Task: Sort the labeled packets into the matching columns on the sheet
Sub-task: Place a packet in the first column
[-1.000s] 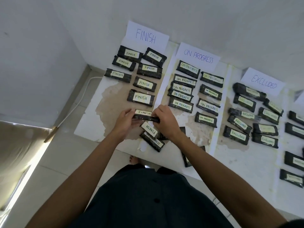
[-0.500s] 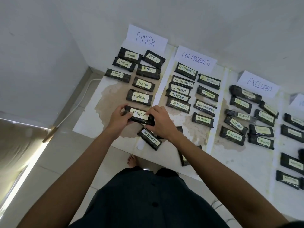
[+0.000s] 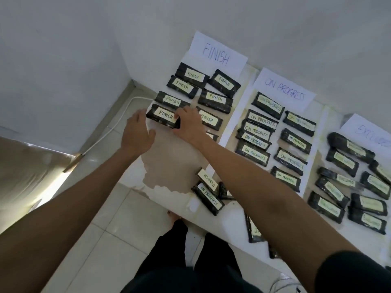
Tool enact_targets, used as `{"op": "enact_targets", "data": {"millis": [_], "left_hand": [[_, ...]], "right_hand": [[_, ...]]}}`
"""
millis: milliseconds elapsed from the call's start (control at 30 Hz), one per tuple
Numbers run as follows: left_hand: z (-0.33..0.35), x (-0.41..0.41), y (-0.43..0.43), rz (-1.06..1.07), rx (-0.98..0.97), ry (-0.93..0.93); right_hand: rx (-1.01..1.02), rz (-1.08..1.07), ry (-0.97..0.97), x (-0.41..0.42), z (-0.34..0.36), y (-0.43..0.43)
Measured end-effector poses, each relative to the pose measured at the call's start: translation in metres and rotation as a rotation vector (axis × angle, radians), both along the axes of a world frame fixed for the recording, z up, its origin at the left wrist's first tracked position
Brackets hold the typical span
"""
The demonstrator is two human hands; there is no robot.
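Packet [image 3: 164, 117] moved to FINISH column, between hands [image 3: 163, 129]

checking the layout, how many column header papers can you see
3: the FINISH header on the left, the ON PROGRESS header in the middle, the EXCLUDED header on the right, cut by the frame edge. More may lie beyond.

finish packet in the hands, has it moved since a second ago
Yes. The packet went from the near pile up and left into the FINISH column, now just below the left row, under the FINISH sign.
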State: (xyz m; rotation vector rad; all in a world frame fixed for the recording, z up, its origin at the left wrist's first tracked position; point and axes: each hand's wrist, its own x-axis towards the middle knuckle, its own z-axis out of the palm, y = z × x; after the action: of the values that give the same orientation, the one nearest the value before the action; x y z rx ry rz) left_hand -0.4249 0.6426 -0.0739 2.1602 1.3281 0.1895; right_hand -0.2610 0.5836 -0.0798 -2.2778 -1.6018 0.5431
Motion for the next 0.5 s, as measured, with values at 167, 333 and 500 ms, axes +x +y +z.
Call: {"op": "enact_targets", "data": {"millis": [167, 333, 500], "left_hand": [[-0.024, -0.004, 0.001, -0.072, -0.035, 0.177], [-0.036, -0.009, -0.011, -0.076, 0.006, 0.223], [-0.033, -0.010, -0.018, -0.092, 0.028, 0.191]], "right_hand": [[-0.043, 0.028, -0.033, -0.006, -0.021, 0.022], [0.032, -0.013, 0.002, -0.009, -0.033, 0.018], [0.109, 0.051, 0.001, -0.005, -0.028, 0.008]]}}
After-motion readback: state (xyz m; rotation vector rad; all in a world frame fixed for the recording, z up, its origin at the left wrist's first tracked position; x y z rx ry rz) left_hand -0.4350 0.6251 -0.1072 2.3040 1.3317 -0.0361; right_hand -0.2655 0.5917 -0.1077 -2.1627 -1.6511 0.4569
